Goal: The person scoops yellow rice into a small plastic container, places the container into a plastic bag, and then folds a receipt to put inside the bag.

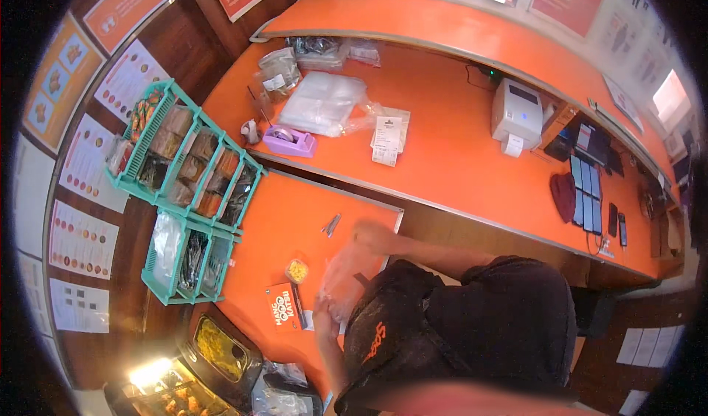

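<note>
A thin clear plastic bag (pixel 341 276) stretches between my two hands over the orange table (pixel 249 250). My right hand (pixel 373 238), blurred, grips its upper end. Lower down, my left hand (pixel 327 312) has hold of the other end. Beside the bag stands a small clear tub of yellow corn kernels (pixel 297 271). An orange printed food box (pixel 282 307) lies close to my left hand, with a piece of white paper (pixel 308 320) at its edge. A few thin sticks or packets (pixel 332 225) lie beyond the bag.
Teal plastic baskets (pixel 182 211) of sachets and cutlery stand at left. A lit food warmer (pixel 177 396) and a black container of yellow food (pixel 221 349) sit nearby. The rear counter bears a lilac tape dispenser (pixel 289 142), plastic bags (pixel 323 102), receipts (pixel 385 139), a label printer (pixel 517 112) and phones (pixel 586 195).
</note>
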### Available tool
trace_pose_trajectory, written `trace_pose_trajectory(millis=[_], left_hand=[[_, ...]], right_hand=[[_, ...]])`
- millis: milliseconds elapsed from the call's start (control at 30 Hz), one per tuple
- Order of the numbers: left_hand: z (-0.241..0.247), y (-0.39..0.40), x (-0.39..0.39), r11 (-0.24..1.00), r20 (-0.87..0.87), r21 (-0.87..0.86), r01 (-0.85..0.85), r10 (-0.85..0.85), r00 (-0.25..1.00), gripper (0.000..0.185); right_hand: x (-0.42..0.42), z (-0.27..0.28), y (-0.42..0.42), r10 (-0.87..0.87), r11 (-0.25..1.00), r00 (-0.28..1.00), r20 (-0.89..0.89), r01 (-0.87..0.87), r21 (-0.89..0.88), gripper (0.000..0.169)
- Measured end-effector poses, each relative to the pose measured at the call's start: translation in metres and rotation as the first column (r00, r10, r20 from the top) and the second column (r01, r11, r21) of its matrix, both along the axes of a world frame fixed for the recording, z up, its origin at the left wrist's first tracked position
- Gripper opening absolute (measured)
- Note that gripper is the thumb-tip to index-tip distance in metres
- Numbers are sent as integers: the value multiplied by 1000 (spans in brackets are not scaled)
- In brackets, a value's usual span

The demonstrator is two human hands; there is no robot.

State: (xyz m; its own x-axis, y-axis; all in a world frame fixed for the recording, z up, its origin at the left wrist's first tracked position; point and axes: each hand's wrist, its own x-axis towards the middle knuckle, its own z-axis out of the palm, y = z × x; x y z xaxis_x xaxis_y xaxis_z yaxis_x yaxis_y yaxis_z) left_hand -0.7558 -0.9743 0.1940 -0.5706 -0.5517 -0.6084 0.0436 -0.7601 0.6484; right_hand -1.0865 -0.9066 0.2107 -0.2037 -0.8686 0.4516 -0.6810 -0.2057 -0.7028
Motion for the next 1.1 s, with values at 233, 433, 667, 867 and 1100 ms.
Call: trace_pose_trajectory(millis=[233,433,667,867,1100], left_hand=[[-53,-30,-12,933,184,-340,119,-58,981,37],[41,-20,-72,205,394,-916,344,317,863,29],[-105,-45,-58,-67,847,-515,855,114,519,31],[-86,-36,-83,-361,775,-447,819,302,556,40],[-77,-45,-64,-424,788,-454,783,219,575,47]], right_hand=[[35,-107,1,131,825,990,-57,-77,559,37],[46,-100,9,392,839,903,-175,-273,471,45],[49,36,-21,431,761,900,-72,-319,565,39],[26,-61,-6,177,824,939,294,-305,478,36],[36,-138,-17,-8,930,821,-571,216,297,41]])
